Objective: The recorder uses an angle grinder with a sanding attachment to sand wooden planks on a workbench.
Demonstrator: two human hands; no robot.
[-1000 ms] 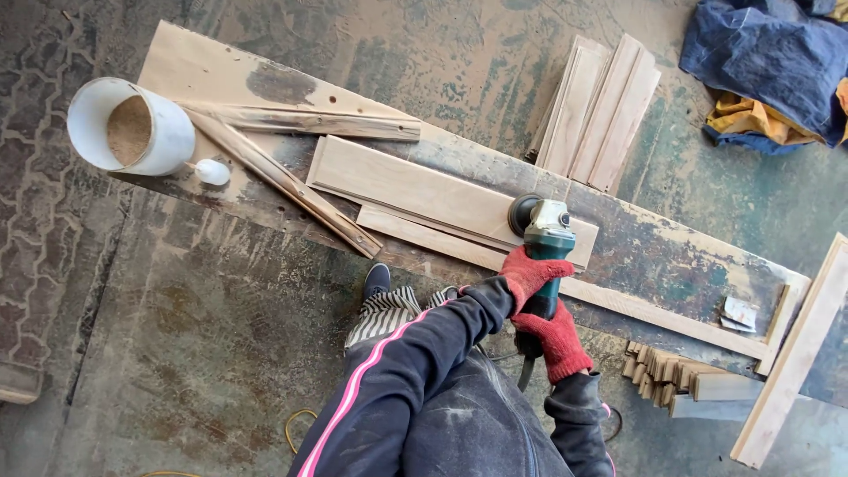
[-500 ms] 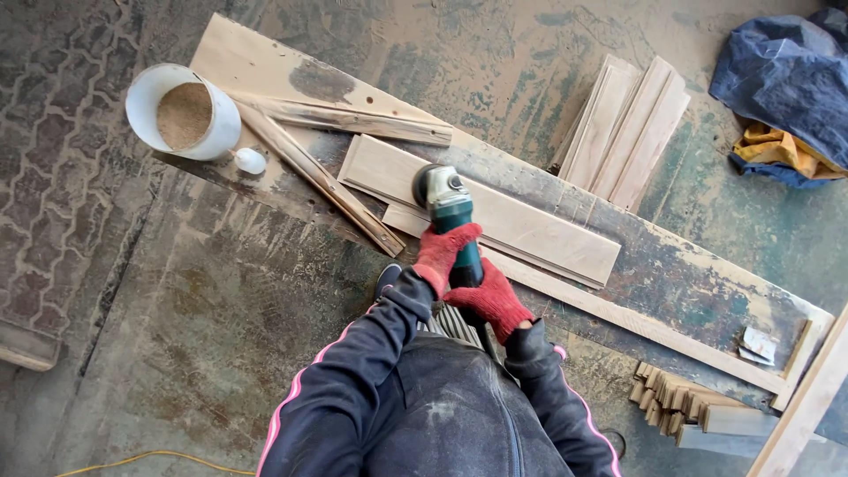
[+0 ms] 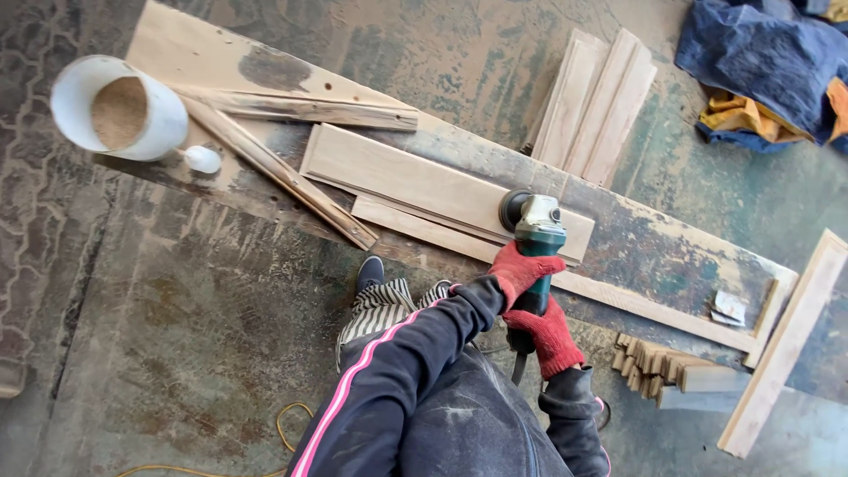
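Observation:
A green and grey angle grinder rests with its disc on the right end of a pale wooden plank. The plank lies on a second plank on a long worn work board. My left hand, in a red glove, grips the grinder's body just behind the head. Further back, my right hand, also red-gloved, holds the grinder's rear handle. My dark sleeves with pink stripes cover the lower centre.
A white bucket of sawdust and a small white ball stand at the board's left end beside two rough sticks. Planks lie beyond the board. Small wood pieces, a long batten and blue cloth lie right.
The grinder went from the plank's right end to its left-middle, then back to the right end, both hands staying on it. The camera view swung with the motion.

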